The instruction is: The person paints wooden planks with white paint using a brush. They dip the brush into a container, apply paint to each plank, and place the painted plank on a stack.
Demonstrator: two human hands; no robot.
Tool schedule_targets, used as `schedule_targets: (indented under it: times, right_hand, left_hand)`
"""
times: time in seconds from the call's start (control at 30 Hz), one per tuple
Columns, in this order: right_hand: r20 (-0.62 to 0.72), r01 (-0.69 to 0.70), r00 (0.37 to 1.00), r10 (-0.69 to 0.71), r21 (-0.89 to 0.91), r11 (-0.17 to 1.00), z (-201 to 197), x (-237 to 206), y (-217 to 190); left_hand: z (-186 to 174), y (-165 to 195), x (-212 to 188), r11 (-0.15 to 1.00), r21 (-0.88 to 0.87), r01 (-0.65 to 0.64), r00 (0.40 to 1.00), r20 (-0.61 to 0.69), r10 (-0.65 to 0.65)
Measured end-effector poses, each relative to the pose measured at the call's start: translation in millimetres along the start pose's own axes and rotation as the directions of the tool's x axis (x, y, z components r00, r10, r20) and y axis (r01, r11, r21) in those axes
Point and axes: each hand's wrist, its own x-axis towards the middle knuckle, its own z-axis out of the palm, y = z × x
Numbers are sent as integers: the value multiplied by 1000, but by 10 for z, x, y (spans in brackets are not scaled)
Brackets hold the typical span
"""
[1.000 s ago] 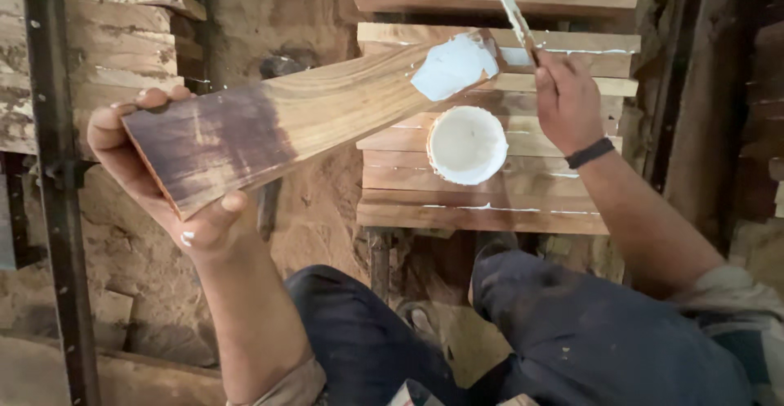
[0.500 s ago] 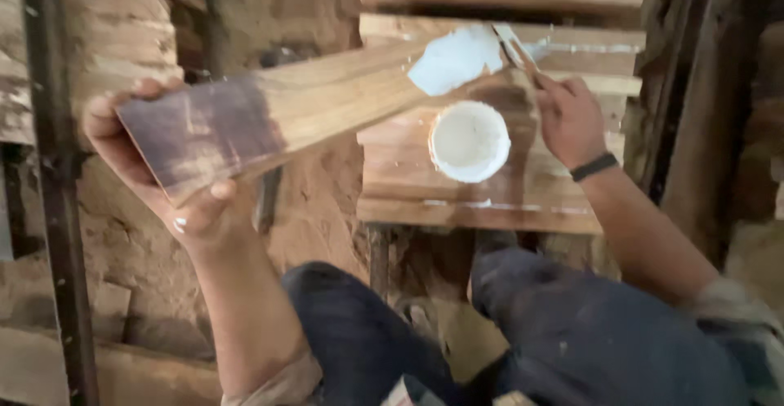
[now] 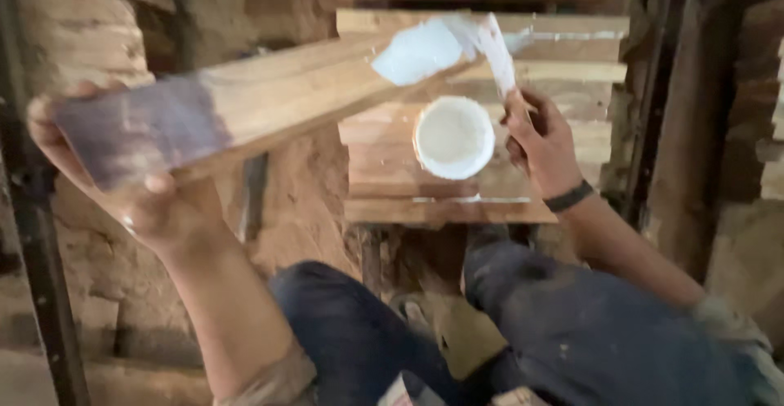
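Plank (image 3: 269, 104), long axis rising rightward, white-painted end

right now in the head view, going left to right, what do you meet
dark metal post → left hand holding the plank's dark end → white smear on the plank's far end → white tub → right hand holding a flat stick

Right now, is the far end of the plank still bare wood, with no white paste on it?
No: the far end of the plank is covered with white paste, where the right hand holds a flat stick.
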Motion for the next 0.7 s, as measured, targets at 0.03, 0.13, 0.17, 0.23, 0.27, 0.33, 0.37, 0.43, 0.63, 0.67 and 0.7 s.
schedule_targets:
  times: [0.03,0.13,0.17,0.23,0.27,0.33,0.37,0.43,0.63,0.67,0.7]
  right_hand:
    - [8,47,999,-47,-3,999,28,1,-2]
    - [13,205,979,-204,-78,976,82,64,22]
    - [9,233,972,-233,-117,965,86,94,40]
    - [30,240,971,-238,-119,963,70,159,60]
    - [41,247,969,-244,-121,961,55,189,64]
    - [46,263,965,-258,-180,948,24,225,61]
    - [53,268,963,-263,-209,940,9,233,51]
    - [48,271,962,-268,-239,932,-5,234,42]
    - [57,226,974,-219,-198,954,-35,239,115]
    - [72,245,969,-235,-199,949,-76,260,136]
    - [69,269,963,-260,-242,932,-136,279,141]
  left_hand:
    - [-10,-5,4,1000,-12,8,1000,-14,-8]
    - [-44,-37,38,999,-20,-33,999,26,33]
    - [-52,-36,33,1000,-11,-28,999,27,29]
    - [-69,-36,24,1000,1,-10,1000,15,10]
    - [-77,-36,15,1000,7,-2,1000,15,2]
    - [-96,-25,-11,1000,24,11,1000,26,-12]
    - [-105,-24,-24,999,29,17,1000,25,-18]
    - [-119,-16,-51,999,32,30,999,9,-30]
    - [-68,-30,-73,999,37,15,999,-32,-14]
    - [-54,-31,-71,999,43,11,999,-42,-9]
    - [-45,-41,-62,999,49,7,999,-52,-4]
